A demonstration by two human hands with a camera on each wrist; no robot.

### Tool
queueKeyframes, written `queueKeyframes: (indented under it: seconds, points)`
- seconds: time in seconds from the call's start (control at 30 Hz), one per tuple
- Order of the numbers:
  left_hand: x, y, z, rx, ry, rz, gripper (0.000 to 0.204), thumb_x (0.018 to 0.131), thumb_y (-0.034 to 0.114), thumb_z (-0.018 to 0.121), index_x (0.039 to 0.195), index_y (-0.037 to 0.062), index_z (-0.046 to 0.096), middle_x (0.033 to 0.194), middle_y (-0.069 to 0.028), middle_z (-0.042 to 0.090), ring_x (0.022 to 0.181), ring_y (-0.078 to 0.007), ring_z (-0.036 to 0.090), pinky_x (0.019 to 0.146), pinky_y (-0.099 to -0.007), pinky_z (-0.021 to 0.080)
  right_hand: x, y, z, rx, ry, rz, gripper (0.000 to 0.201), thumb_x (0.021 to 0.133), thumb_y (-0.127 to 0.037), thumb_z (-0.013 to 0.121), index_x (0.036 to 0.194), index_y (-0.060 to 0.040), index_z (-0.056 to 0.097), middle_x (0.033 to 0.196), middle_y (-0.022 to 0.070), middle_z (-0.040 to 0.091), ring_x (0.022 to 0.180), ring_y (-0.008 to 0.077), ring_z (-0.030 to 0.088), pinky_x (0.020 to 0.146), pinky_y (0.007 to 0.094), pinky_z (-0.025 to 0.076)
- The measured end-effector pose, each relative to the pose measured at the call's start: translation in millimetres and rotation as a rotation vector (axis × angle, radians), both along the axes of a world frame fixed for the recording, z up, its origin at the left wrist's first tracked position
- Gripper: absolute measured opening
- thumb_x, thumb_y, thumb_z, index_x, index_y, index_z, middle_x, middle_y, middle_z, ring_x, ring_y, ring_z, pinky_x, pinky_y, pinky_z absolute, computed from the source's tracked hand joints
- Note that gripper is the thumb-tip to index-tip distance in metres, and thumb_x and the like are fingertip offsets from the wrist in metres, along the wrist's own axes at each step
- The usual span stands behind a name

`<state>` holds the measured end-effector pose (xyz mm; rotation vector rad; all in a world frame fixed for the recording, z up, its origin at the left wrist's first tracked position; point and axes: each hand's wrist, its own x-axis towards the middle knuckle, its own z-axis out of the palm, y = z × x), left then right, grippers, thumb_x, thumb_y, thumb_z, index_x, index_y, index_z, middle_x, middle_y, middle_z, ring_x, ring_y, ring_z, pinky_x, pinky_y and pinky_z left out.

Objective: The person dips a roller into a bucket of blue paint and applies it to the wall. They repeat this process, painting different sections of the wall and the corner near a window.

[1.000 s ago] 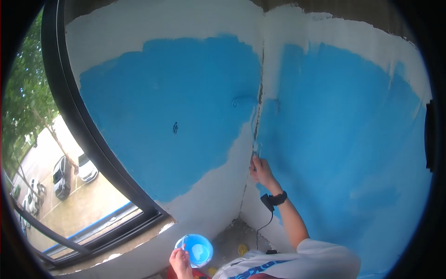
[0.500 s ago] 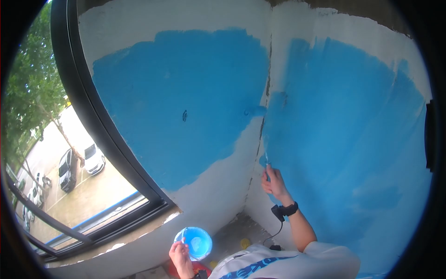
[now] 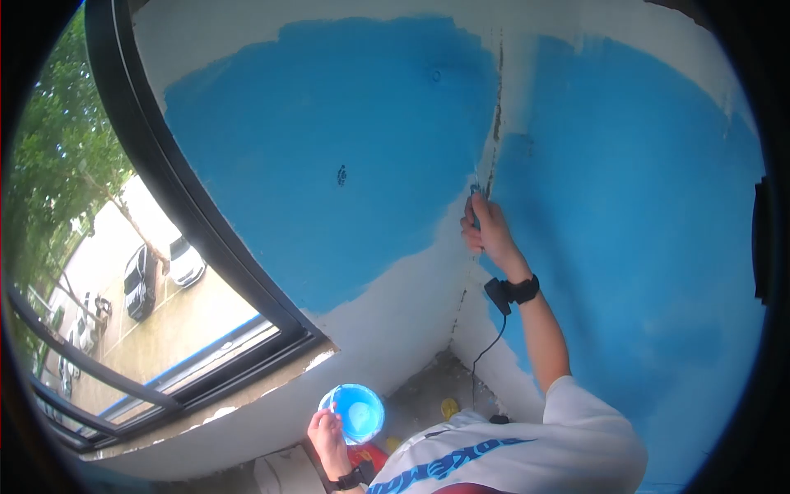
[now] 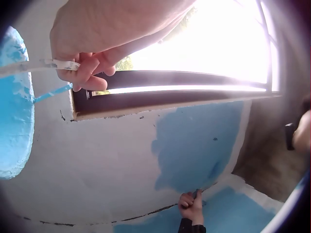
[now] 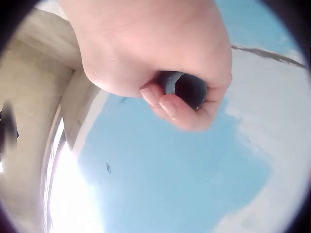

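My right hand (image 3: 491, 230) grips the handle of a paint roller (image 3: 475, 191) near the wall corner. The roller's blue-coated sleeve (image 3: 448, 72) lies on the left wall, above the hand, and blends into the blue paint. In the right wrist view, curled fingers wrap the dark, round, hollow-ended handle (image 5: 190, 91). Low down, my left hand (image 3: 329, 440) holds a paint bucket (image 3: 381, 416) by its thin white handle (image 4: 41, 66). Blue paint lies inside the bucket and coats its inner wall. The left wrist view shows the bucket hanging beside the hand.
Both walls carry large blue patches with white margins; a rough, cracked seam (image 3: 496, 123) runs down the corner. A dark-framed window (image 3: 206, 222) is at left, with a chipped sill. Yellow shoes (image 3: 449, 408) and something red (image 3: 366, 455) show below. A cable (image 3: 476, 362) hangs from the right wrist.
My right hand dipped slightly away from the left wall, then rose along the corner, carrying the roller higher onto that wall. My left hand keeps holding the bucket; the head view has shifted.
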<state>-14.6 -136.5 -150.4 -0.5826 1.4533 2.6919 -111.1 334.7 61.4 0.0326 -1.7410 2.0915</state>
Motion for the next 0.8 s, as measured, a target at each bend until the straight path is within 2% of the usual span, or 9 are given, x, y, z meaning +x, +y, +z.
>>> queueKeyframes:
  seconds: [0.03,0.17,0.23,0.3,0.4,0.47,0.53,0.67,0.8]
  points:
    - [0.4,-0.9,-1.4,-0.001,0.002,-0.001,0.006,0.086,-0.003,0.061,0.092,-0.0033,0.063,0.101,-0.0218,0.069,0.064,-0.0152,0.06,0.05,-0.0201,0.042,-2.0,-6.4,-22.8,-0.04,0.02,0.068,0.052,0.098,-0.057,0.046,0.074,-0.0113,0.04,0.051,-0.0038,0.035,0.039,0.0052,0.032,0.035,0.0246,0.023]
    - [3.5,0.2,-4.6,-0.001,-0.02,0.033,0.006,0.086,-0.003,0.061,0.092,-0.0031,0.062,0.101,-0.0223,0.068,0.065,-0.0153,0.061,0.051,-0.02,0.042,-1.0,-35.1,-117.3,-0.076,-0.043,0.042,0.052,0.098,-0.056,0.047,0.071,-0.0122,0.04,0.051,-0.0032,0.036,0.038,0.0062,0.034,0.035,0.025,0.026]
    - [2.1,0.9,-1.5,-0.009,-0.034,0.036,0.006,0.086,-0.003,0.061,0.092,-0.003,0.062,0.101,-0.0223,0.068,0.065,-0.0153,0.061,0.051,-0.02,0.042,6.9,-48.5,-133.6,-0.103,-0.079,0.001,0.051,0.098,-0.054,0.047,0.071,-0.0116,0.04,0.051,-0.0034,0.036,0.039,0.0068,0.034,0.035,0.0252,0.026]
    - [0.9,-0.1,-1.5,0.013,-0.013,0.03,0.006,0.086,-0.003,0.061,0.092,-0.0028,0.062,0.102,-0.0221,0.068,0.065,-0.0154,0.06,0.051,-0.0202,0.042,25.6,-73.3,-176.1,-0.138,-0.155,0.031,0.049,0.1,-0.051,0.046,0.071,-0.0112,0.04,0.051,-0.0033,0.036,0.039,0.0071,0.035,0.036,0.0252,0.027]
    - [-2.0,-3.0,-5.3,0.008,-0.01,0.03,0.006,0.086,-0.004,0.061,0.092,-0.0029,0.061,0.102,-0.0221,0.068,0.065,-0.0155,0.061,0.052,-0.0206,0.042,34.4,-82.9,-189.6,-0.145,-0.239,-0.007,0.046,0.102,-0.044,0.045,0.07,-0.0107,0.04,0.051,-0.0032,0.037,0.04,0.0076,0.037,0.037,0.0252,0.028]
    - [-2.3,-1.9,-2.4,-0.008,-0.015,0.044,0.006,0.086,-0.004,0.061,0.092,-0.0029,0.061,0.102,-0.0222,0.068,0.065,-0.0155,0.061,0.052,-0.0206,0.042,35.4,-78.9,-185.8,-0.126,-0.253,-0.062,0.045,0.103,-0.041,0.044,0.07,-0.0107,0.04,0.051,-0.0031,0.037,0.041,0.008,0.037,0.038,0.0253,0.029]
    - [-3.6,0.1,1.7,-0.027,-0.019,0.053,0.006,0.086,-0.005,0.061,0.093,-0.003,0.061,0.103,-0.0222,0.068,0.065,-0.0155,0.06,0.052,-0.0206,0.042,26.9,-63.8,-159.7,0.057,-0.204,-0.143,0.045,0.104,-0.038,0.042,0.068,-0.0106,0.04,0.051,-0.0031,0.038,0.042,0.0078,0.037,0.04,0.0258,0.03]
    - [-4.1,-0.7,3.7,-0.007,-0.009,0.05,0.006,0.087,-0.004,0.06,0.092,-0.0025,0.061,0.104,-0.0224,0.067,0.065,-0.0152,0.06,0.053,-0.0211,0.043,6.2,-37.6,-83.4,0.15,-0.066,-0.191,0.05,0.103,-0.044,0.044,0.067,-0.0105,0.041,0.051,-0.0029,0.038,0.039,0.0069,0.036,0.037,0.024,0.026]
    - [-4.0,3.3,12.1,0.002,0.009,0.041,0.006,0.087,-0.004,0.061,0.093,-0.0021,0.061,0.106,-0.0228,0.067,0.066,-0.0155,0.06,0.053,-0.021,0.043,0.4,-23.0,-1.2,0.201,-0.042,-0.2,0.051,0.103,-0.046,0.043,0.066,-0.011,0.041,0.05,-0.0041,0.036,0.039,0.0066,0.034,0.037,0.0242,0.026]
